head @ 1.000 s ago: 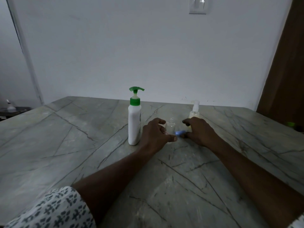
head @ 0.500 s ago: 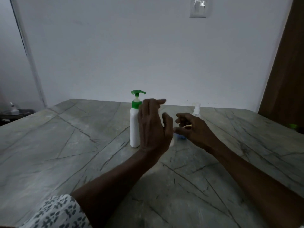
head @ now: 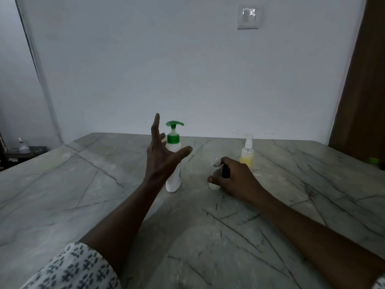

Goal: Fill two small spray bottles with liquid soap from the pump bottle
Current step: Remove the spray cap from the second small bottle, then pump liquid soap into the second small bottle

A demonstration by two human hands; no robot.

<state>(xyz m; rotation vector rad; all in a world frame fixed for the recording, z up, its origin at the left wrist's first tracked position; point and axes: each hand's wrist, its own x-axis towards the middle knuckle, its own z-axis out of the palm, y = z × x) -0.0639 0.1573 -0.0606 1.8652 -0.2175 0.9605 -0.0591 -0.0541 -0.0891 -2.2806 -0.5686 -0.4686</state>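
"Three bottles on the desk [head: 83, 195] in the head view, is it?" asked the first.

"Three," said the second. "The white pump bottle [head: 173, 182] with the green pump head stands upright near the middle. A small clear spray bottle [head: 215, 170] stands to its right, apart from it. A second spray bottle [head: 247, 153], with yellow liquid in its lower part and a white top, stands just behind the right hand."

"And the left hand [head: 161, 159]?"

"Raised off the desk in front of the pump bottle, with its back to the camera. Its fingers are straight and spread, the thumb is out to the right across the bottle's shoulder, and it holds nothing. Whether it touches the bottle cannot be told."

"The right hand [head: 235, 178]?"

"Low on the desk, fingers curled round the clear spray bottle, the thumb lying across its lower part. Something dark shows between the fingers, too dim to make out. The clear bottle looks empty, though the light is poor."

"Anything else?"

"A patterned sleeve [head: 73, 268] at the left forearm, a light switch [head: 248, 16] high on the white wall, and a brown panel [head: 362, 80] at the right edge."
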